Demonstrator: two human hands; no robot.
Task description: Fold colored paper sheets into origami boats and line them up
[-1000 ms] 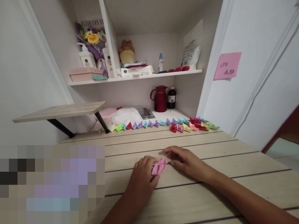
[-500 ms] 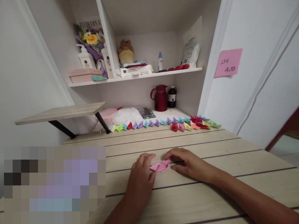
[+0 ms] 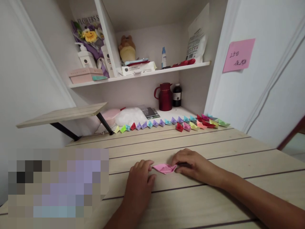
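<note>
A small pink paper boat (image 3: 165, 168) lies flat on the light wooden table (image 3: 190, 203), between my two hands. My left hand (image 3: 139, 181) pinches its left tip with curled fingers. My right hand (image 3: 194, 165) pinches its right tip, knuckles up. Both forearms rest low over the table. Along the table's far edge stands a row of several folded paper boats (image 3: 171, 122) in yellow, green, red, purple, blue and pink.
A raised wooden board on a black bracket (image 3: 62, 114) juts out at the left. Behind the boats sit a red jug (image 3: 165, 97), a dark bottle (image 3: 177, 94) and a white bag (image 3: 131, 116). A shelf (image 3: 140, 76) holds bottles and boxes. A pink note (image 3: 238, 55) sticks to the right wall.
The pink boat was held tilted up in my left hand; now it lies flat, stretched between both hands. The view has shifted slightly.
</note>
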